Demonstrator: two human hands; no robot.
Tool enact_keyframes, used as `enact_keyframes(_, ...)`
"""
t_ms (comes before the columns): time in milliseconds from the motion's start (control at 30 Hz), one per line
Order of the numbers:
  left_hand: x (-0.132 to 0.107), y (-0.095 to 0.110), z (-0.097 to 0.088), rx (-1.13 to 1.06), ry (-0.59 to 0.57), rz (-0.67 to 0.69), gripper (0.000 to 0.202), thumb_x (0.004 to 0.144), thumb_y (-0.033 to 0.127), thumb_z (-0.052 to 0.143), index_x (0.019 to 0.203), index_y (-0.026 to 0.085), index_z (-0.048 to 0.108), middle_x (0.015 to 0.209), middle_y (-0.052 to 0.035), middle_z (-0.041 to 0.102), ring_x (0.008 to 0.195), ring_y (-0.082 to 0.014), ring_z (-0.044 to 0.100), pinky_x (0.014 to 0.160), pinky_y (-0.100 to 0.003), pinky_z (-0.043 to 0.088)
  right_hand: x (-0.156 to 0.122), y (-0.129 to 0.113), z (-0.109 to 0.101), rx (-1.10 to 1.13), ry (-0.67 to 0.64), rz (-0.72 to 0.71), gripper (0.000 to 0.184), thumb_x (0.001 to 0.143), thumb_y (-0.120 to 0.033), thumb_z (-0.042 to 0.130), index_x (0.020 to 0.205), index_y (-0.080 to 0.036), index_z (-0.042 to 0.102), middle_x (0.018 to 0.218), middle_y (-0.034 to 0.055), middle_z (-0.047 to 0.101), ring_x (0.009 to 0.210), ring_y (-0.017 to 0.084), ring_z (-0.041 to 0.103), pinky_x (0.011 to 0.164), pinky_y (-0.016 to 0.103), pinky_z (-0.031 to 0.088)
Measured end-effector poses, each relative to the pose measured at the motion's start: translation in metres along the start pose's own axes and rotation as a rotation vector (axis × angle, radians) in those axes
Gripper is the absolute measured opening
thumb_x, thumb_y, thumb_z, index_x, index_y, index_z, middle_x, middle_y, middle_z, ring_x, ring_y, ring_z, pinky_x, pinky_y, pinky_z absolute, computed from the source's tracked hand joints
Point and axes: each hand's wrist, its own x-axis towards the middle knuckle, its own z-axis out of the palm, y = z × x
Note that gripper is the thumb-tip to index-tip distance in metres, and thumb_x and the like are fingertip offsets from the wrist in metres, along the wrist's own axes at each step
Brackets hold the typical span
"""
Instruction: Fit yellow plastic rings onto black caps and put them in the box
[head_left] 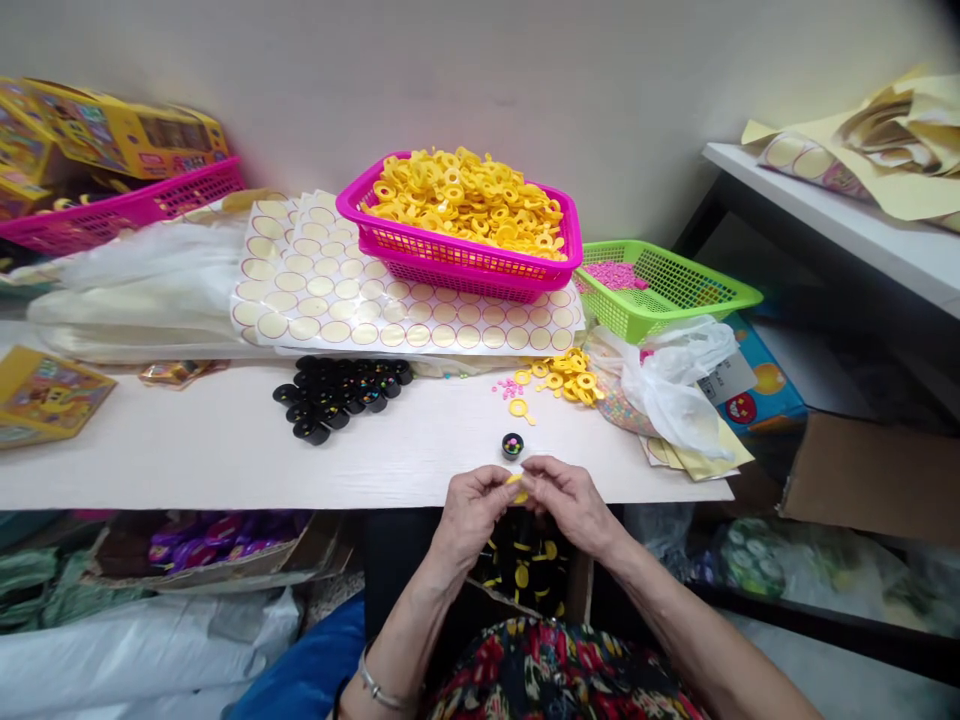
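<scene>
Both hands meet at the front edge of the table, pinching one small yellow plastic piece (517, 489) between them. My left hand (474, 508) grips it from the left, and my right hand (574, 503) from the right; the fingers hide much of it. Just beyond the fingertips stands a round black cup (512, 446) with small coloured bits inside. Behind that lies a single yellow ring with a handle (519, 409), near some tiny pink pieces (508, 387) and a small pile of yellow rings (571, 378). Several black cups (337, 392) are grouped to the left.
A pink basket (457, 262) heaped with yellow rings sits on sticker sheets (300, 290). A green basket (667, 285) holds pink pieces. At right lies a white plastic bag (675, 370). Below my hands, an open box (579, 590) holds black and yellow items.
</scene>
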Motion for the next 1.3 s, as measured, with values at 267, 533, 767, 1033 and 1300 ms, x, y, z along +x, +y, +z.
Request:
enact_keyframes(267, 0.018, 0.012, 0.004, -0.15, 0.133, -0.077, 0.026, 0.057, 0.034, 0.073, 0.067, 0.01, 0.067, 0.051, 0.0011, 0.055, 0.042, -0.0034, 0.037, 0.041, -0.017, 0.025, 0.016, -0.01, -0.003, -0.711, 0.07, -0.419, 0.017, 0.083, -0.017, 0.046, 0.099, -0.018, 0.053, 0.086, 0.0054, 0.054, 0.079, 0.016, 0.051, 0.072, 0.027, 0.042)
enact_keyframes(533, 0.043, -0.005, -0.01, -0.067, 0.34, -0.007, 0.028, 0.061, 0.036, 0.069, 0.069, 0.01, 0.065, 0.05, 0.0025, 0.052, 0.041, -0.0038, 0.035, 0.04, -0.018, 0.024, 0.041, -0.007, -0.005, -0.96, 0.155, -0.288, 0.008, 0.08, -0.025, 0.053, 0.084, -0.018, 0.053, 0.088, 0.004, 0.051, 0.085, 0.016, 0.048, 0.074, 0.026, 0.039)
enact_keyframes(767, 0.054, -0.011, -0.003, 0.156, 0.277, 0.111, 0.025, 0.068, 0.037, 0.062, 0.073, 0.014, 0.07, 0.065, -0.0036, 0.063, 0.059, -0.012, 0.055, 0.053, -0.022, 0.041, 0.048, -0.005, -0.005, -0.878, 0.133, -0.217, 0.008, 0.081, -0.026, 0.053, 0.082, -0.018, 0.054, 0.083, 0.0008, 0.047, 0.073, 0.012, 0.048, 0.066, 0.024, 0.038)
enact_keyframes(1033, 0.061, -0.018, 0.003, 0.179, 0.377, 0.103, 0.018, 0.062, 0.031, 0.066, 0.066, 0.015, 0.069, 0.066, -0.0039, 0.066, 0.064, -0.015, 0.059, 0.057, -0.024, 0.045, 0.058, 0.007, -0.002, -0.133, 0.193, -0.033, 0.025, 0.078, -0.039, 0.052, 0.077, -0.017, 0.064, 0.071, 0.0004, 0.053, 0.052, 0.009, 0.048, 0.048, 0.022, 0.038)
enact_keyframes(1300, 0.062, -0.016, 0.014, 0.149, 0.411, 0.077, 0.026, 0.065, 0.039, 0.064, 0.061, 0.013, 0.063, 0.056, -0.0002, 0.058, 0.056, -0.0109, 0.051, 0.054, -0.022, 0.041, 0.065, 0.025, 0.008, 0.202, 0.306, 0.157, 0.029, 0.074, -0.043, 0.053, 0.072, -0.015, 0.058, 0.051, -0.0026, 0.051, 0.037, 0.006, 0.043, 0.032, 0.016, 0.028)
